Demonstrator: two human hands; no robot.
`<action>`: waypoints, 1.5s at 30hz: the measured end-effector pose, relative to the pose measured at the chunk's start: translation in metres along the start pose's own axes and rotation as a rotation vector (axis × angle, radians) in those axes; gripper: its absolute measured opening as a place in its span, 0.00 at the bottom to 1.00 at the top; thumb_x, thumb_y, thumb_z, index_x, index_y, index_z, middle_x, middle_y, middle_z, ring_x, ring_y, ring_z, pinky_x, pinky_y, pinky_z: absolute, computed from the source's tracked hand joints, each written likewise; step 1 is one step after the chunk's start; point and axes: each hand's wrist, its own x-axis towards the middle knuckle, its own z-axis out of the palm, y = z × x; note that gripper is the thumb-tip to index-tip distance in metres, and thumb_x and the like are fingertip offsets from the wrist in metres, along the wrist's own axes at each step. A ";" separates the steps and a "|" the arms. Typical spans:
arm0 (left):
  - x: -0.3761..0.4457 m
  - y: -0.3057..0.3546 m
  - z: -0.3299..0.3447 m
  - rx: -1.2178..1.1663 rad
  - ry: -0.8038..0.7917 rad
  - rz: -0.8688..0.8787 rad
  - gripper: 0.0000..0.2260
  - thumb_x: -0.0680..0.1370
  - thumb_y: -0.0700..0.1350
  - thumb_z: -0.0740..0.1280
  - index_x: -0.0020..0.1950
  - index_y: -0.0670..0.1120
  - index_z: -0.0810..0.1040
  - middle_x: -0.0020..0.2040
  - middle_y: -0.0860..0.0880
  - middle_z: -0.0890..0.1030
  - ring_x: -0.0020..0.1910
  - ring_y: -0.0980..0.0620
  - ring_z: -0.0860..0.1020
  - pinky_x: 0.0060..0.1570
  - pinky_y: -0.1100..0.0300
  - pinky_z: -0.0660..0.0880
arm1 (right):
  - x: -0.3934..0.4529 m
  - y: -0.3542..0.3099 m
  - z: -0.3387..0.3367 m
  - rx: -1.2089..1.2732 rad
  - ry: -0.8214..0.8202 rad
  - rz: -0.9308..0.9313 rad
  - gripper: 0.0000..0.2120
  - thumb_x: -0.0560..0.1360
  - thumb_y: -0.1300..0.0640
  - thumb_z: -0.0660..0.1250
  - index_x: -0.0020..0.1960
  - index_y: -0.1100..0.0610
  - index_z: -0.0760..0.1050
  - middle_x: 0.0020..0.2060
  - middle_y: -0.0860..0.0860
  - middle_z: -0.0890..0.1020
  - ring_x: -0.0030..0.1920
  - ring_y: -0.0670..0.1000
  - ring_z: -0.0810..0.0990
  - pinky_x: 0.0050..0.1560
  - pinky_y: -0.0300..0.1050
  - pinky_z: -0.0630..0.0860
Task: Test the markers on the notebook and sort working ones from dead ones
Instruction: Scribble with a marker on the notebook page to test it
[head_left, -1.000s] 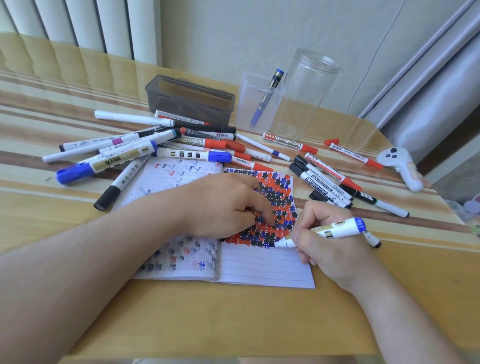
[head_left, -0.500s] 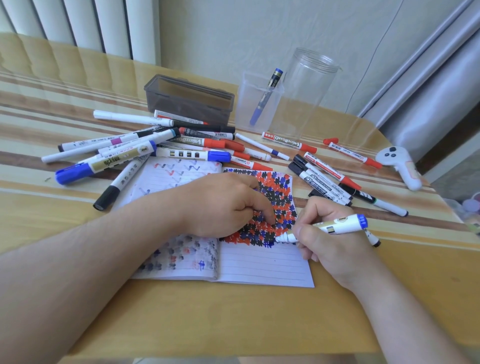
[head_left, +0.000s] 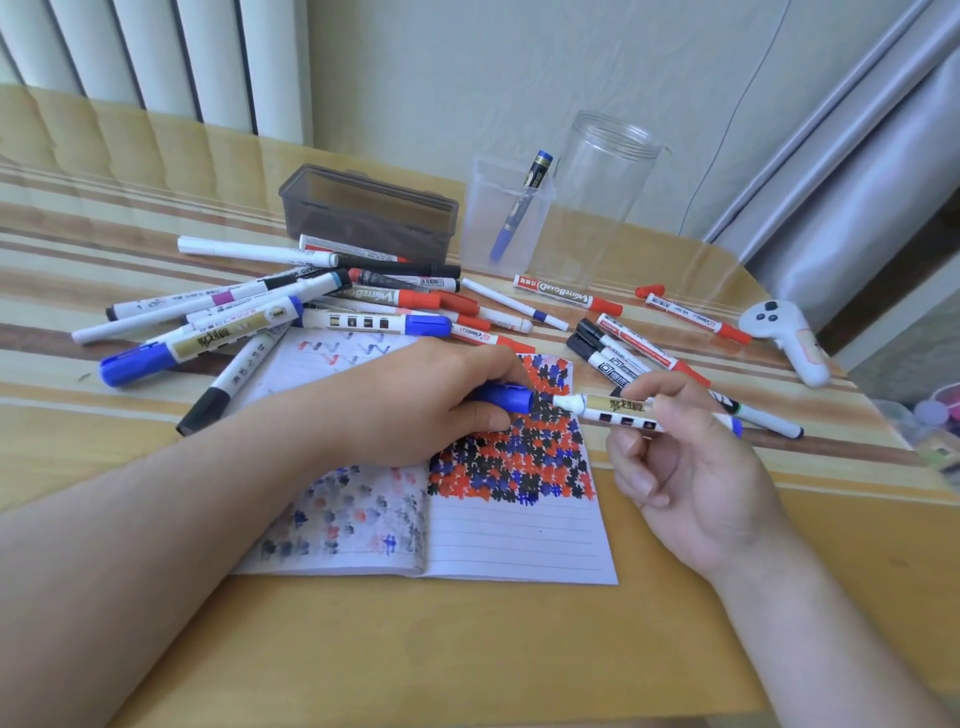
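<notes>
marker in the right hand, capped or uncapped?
Uncapped. The right hand holds the marker with its white tip end bare, and the left hand grips the blue cap just short of it.

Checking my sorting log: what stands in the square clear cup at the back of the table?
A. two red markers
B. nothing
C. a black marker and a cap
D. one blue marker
D: a single blue marker leans inside the square clear cup, with no other pen visible in it.
</notes>
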 end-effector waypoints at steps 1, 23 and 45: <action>0.000 0.000 0.000 0.003 0.000 0.003 0.12 0.82 0.51 0.68 0.64 0.58 0.74 0.52 0.59 0.81 0.50 0.60 0.76 0.51 0.60 0.74 | 0.001 0.000 0.001 0.007 0.011 0.008 0.07 0.67 0.54 0.73 0.45 0.52 0.81 0.31 0.54 0.74 0.24 0.50 0.67 0.25 0.39 0.55; -0.013 0.015 -0.008 -0.523 0.028 0.072 0.09 0.85 0.50 0.63 0.49 0.49 0.79 0.35 0.58 0.72 0.36 0.57 0.69 0.38 0.65 0.66 | -0.008 -0.003 0.035 -1.100 0.015 -0.607 0.06 0.78 0.45 0.67 0.55 0.40 0.77 0.52 0.38 0.83 0.50 0.39 0.82 0.48 0.28 0.74; 0.010 -0.051 -0.010 0.233 0.481 -0.239 0.19 0.83 0.47 0.58 0.74 0.54 0.72 0.66 0.52 0.74 0.66 0.49 0.70 0.66 0.53 0.69 | 0.173 -0.077 0.082 -0.184 0.405 -0.098 0.13 0.81 0.59 0.67 0.64 0.51 0.73 0.46 0.58 0.83 0.33 0.53 0.79 0.30 0.41 0.75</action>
